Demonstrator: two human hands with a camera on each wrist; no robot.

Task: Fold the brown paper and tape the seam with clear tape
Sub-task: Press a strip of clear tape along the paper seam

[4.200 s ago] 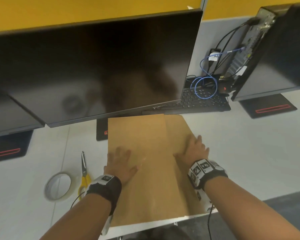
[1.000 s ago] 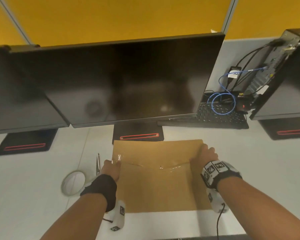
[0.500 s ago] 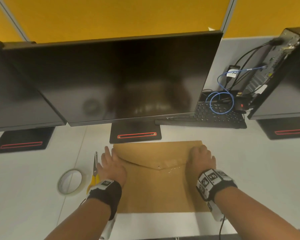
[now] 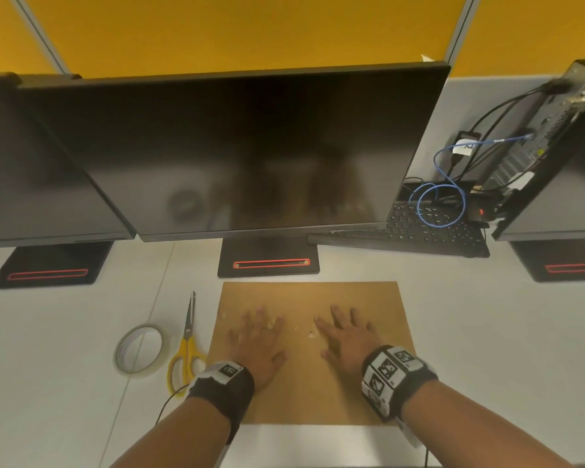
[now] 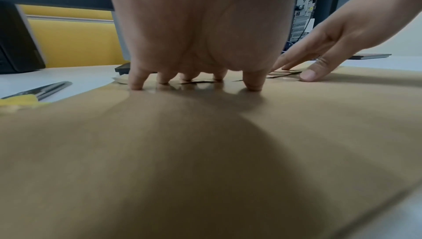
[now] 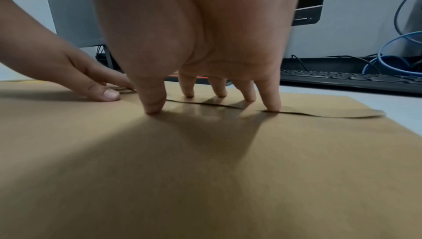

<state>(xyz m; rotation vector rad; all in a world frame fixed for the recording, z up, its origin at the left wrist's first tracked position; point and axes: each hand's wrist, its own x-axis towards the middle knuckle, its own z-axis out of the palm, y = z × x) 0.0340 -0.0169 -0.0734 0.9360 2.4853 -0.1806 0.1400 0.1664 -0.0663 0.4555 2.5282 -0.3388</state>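
The folded brown paper (image 4: 309, 386) lies flat on the white desk in front of the middle monitor. My left hand (image 4: 255, 336) and right hand (image 4: 347, 332) both press on it with spread, straight fingers along the seam (image 6: 228, 105), where a strip of clear tape glints (image 4: 311, 334). In the left wrist view my left fingertips (image 5: 252, 87) push down on the paper (image 5: 205, 152) beside the right hand (image 5: 308, 75). In the right wrist view the seam edge still lifts in a wave near the paper's right side (image 6: 356, 115).
A roll of clear tape (image 4: 139, 349) and yellow-handled scissors (image 4: 186, 346) lie left of the paper. The monitor stand (image 4: 269, 258) sits just behind it, a keyboard (image 4: 433, 231) with a blue cable at back right. More monitor bases stand at both sides.
Both hands have slid from the paper's outer edges toward its middle. The flap that was lifted a second ago now lies flat under the fingers.
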